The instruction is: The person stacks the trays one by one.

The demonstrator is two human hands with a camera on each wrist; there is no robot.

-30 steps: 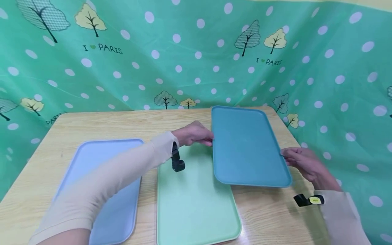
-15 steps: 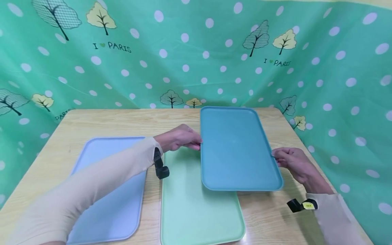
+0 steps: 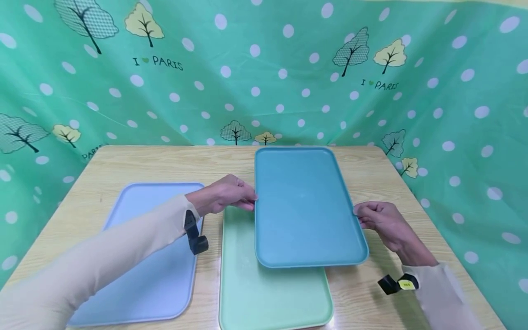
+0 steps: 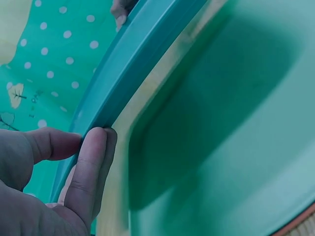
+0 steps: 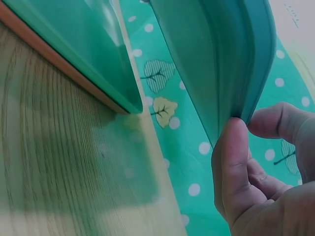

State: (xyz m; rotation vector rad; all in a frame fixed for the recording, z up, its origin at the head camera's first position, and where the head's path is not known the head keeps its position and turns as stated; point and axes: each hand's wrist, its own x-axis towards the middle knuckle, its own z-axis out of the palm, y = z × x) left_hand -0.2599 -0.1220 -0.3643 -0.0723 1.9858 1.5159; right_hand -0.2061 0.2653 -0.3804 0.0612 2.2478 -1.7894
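Note:
Both hands hold a blue rectangular tray (image 3: 303, 206) in the air, one at each long side. The left hand (image 3: 231, 195) pinches its left rim between thumb and fingers, as the left wrist view shows closely. On the opposite rim, the right hand (image 3: 381, 222) pinches with thumb and fingertips (image 5: 235, 142). Under the raised tray lies a light green tray (image 3: 272, 298), its upper right part covered from the head view. A gap separates the two, and a shadow falls on the green one. An orange-brown edge (image 5: 74, 73) shows beneath the green tray.
A lavender-blue tray (image 3: 140, 284) lies on the left of the wooden table (image 3: 173, 160), partly behind the left forearm. Green dotted cloth (image 3: 264, 82) hangs behind the table and along its sides. Bare wood lies right of the green tray.
Both hands have carried the blue tray leftward and a little nearer, so it covers more of the green tray. The head view has shifted slightly. Their grip stays the same.

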